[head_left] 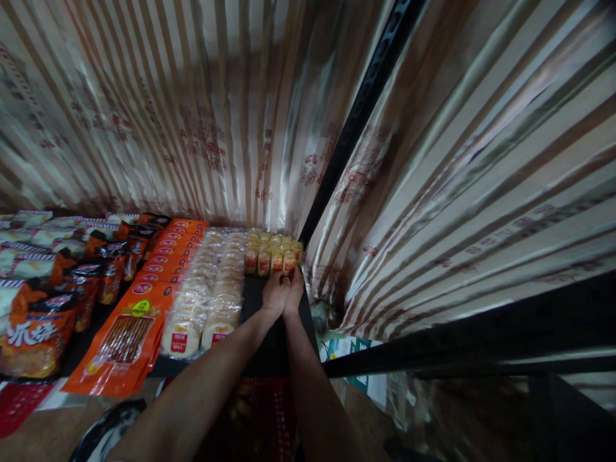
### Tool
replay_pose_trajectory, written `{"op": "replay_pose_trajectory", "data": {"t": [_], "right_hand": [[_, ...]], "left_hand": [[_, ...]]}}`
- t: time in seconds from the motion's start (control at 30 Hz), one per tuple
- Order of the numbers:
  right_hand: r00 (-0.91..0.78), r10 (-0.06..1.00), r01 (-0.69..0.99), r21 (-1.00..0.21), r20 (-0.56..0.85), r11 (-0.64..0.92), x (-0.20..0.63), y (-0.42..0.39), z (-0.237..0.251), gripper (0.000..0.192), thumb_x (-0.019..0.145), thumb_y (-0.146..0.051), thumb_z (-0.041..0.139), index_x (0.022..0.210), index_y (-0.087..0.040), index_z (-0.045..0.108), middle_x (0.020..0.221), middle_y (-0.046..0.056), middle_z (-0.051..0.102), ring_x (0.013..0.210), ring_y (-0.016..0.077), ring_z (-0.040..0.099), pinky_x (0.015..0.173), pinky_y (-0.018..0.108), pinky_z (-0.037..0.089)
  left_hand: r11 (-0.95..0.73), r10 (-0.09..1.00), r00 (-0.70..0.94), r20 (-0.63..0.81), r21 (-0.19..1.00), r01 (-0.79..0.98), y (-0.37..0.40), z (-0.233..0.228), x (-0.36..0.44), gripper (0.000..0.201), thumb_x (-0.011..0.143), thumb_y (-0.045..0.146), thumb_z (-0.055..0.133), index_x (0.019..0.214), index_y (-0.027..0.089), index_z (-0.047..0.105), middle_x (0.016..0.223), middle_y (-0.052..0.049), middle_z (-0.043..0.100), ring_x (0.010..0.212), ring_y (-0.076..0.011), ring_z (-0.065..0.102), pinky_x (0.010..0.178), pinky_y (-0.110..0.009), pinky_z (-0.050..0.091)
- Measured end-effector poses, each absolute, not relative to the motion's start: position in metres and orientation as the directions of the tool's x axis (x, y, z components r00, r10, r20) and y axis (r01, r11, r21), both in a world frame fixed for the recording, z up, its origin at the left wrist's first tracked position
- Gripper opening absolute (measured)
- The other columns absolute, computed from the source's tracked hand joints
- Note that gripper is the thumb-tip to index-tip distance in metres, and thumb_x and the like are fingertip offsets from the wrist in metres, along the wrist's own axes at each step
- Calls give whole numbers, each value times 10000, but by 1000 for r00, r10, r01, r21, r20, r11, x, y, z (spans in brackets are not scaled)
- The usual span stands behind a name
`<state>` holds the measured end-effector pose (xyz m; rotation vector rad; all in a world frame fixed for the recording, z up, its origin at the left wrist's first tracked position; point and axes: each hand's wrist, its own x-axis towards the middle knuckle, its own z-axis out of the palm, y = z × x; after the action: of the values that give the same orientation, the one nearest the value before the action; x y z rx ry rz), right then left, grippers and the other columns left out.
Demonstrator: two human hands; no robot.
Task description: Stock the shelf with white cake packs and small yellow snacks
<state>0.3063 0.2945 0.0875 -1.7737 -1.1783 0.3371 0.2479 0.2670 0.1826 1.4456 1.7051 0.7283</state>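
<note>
My left hand (276,293) and my right hand (294,292) are side by side on a dark shelf (267,350), near its right end. Both have curled fingers that meet at the lower front of a small yellow snack pack (289,259) with a red-and-white label. That pack stands at the front of several rows of matching yellow packs (264,247). The fingertips are partly hidden and dim. Left of my forearm lie two columns of clear-wrapped round flat cakes (221,327) with red labels.
Orange snack bags (129,327) overlap in a column farther left, beside black-and-orange bags (41,333) and white-wrapped packs (31,266). A black upright post (353,122) rises at the shelf's back right corner. Striped curtains (231,115) hang behind and right. A dark bar (471,333) crosses at right.
</note>
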Motion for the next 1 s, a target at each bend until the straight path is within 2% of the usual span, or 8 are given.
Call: {"op": "replay_pose_trajectory", "data": {"t": [0.17,0.33,0.5,0.63,0.8,1.0], "right_hand": [[542,807,599,-782,235,-174,306,292,88,549,735,-185,450,1281,-135,475,1128,160,521,931,232,560,813,346,456],[500,820,626,-770,280,-118,307,295,83,557,729,-165,423,1283,-134,472,1067,141,543,986,234,535,853,345,446],[463,838,637,-766,288,-89,307,292,84,580,736,-167,406,1315,-153,444,1117,138,533,985,229,541,839,353,452],[471,828,626,-776,303,-72,305,287,85,587,745,-174,420,1331,-171,419,1197,137,492,1029,217,533,884,348,441],[454,834,635,-771,314,-55,304,287,85,542,766,-176,408,1306,-177,453,1216,126,498,1103,209,500,933,343,420],[454,836,594,-804,309,-25,306,288,87,544,747,-192,424,1289,-167,478,1204,126,517,1059,202,523,913,343,436]], "left_hand": [[248,962,-28,-270,832,496,269,184,236,289,844,190,451,1074,205,626,1179,-64,638,1112,-174,569,959,-261,406],[248,964,-42,-263,833,495,272,179,237,348,854,200,422,1155,129,581,1232,-118,600,1149,-188,543,986,-259,380],[243,964,-29,-263,838,489,275,171,236,351,852,227,406,1146,169,588,1225,-90,611,1142,-181,548,981,-261,381],[236,966,-28,-257,832,502,275,169,236,359,850,232,401,1148,162,588,1224,-100,610,1146,-193,545,981,-274,382],[240,965,-27,-262,832,501,276,171,235,364,856,228,388,1150,147,588,1231,-105,606,1143,-187,547,981,-266,379],[236,966,-29,-258,824,515,275,173,235,352,855,216,391,1134,155,597,1206,-99,624,1111,-189,568,950,-268,399]]}}
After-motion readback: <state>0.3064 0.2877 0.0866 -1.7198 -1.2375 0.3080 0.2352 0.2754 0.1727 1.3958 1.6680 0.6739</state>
